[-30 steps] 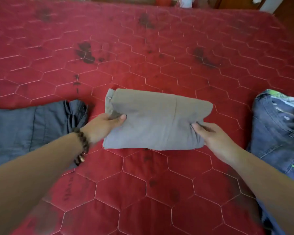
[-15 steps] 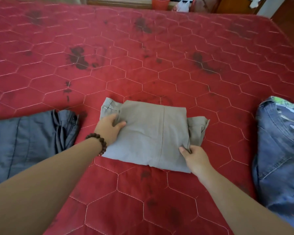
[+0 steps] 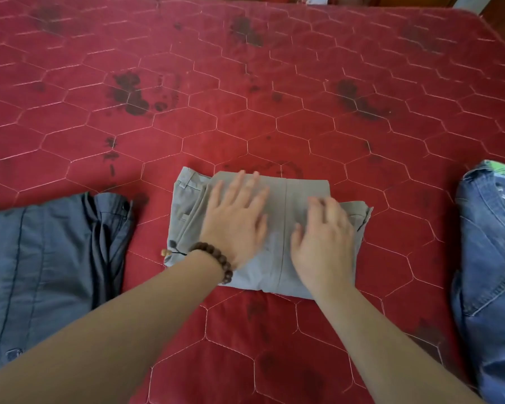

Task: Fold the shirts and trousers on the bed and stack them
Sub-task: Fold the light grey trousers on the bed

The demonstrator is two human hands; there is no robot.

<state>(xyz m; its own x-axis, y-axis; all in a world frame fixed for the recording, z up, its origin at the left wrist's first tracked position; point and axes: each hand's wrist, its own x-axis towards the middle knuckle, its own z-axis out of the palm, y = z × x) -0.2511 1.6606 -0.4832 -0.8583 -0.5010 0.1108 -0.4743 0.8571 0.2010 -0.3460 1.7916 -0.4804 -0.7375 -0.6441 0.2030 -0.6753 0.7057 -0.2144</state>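
The tan pants (image 3: 277, 228) lie folded small in the middle of the red bed (image 3: 245, 112). Both hands lie flat on top. Left hand (image 3: 236, 225) has its fingers straight & spread apart. Right hand (image 3: 322, 243) has its fingers a bit bent but loose, not grabbing; it looks blurry. I think they press so the fold stays flat w/o popping up. Gray clothes (image 3: 47, 272) wait at the left, jeans (image 3: 490, 258) at the right, both apart from the pants, prob. next to fold & stack.
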